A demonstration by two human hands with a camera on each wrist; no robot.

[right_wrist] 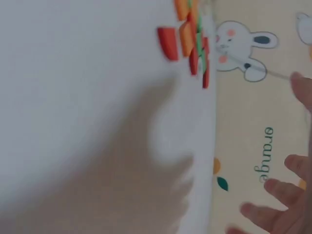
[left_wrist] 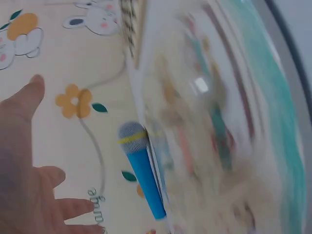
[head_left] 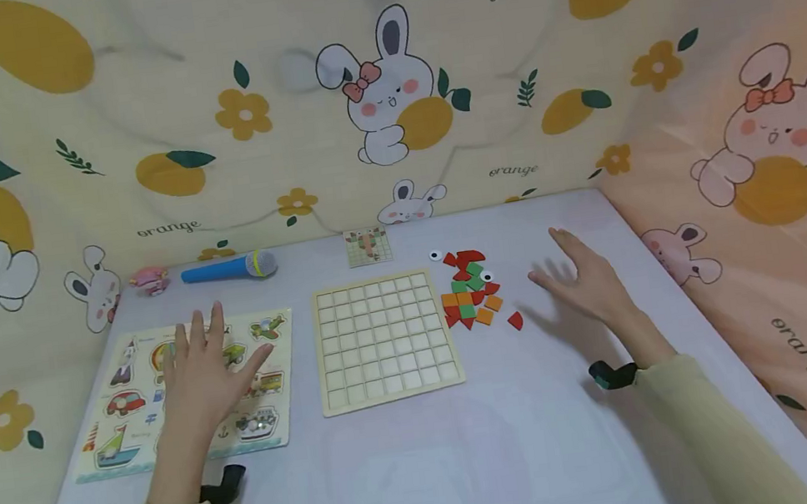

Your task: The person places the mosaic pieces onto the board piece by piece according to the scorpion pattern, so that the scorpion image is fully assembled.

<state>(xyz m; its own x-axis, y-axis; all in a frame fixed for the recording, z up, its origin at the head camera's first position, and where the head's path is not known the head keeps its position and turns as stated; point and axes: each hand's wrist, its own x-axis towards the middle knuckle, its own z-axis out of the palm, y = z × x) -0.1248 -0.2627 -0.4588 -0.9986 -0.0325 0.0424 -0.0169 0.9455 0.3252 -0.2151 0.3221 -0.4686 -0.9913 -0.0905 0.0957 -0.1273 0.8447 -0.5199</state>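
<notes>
My left hand hovers over a picture puzzle board with vehicle pieces, its fingers spread and nothing held. My right hand is held above the table's right side, fingers extended and empty, to the right of a loose pile of small pieces. That pile has red quarter-round pieces, orange squares, green squares and white eye pieces. A wooden grid board with bare cells lies between the hands. In the left wrist view the puzzle board is blurred.
A blue toy microphone lies at the back left beside a small pink toy. A small pattern card sits behind the grid board. Patterned cloth hangs along the back and right of the white table.
</notes>
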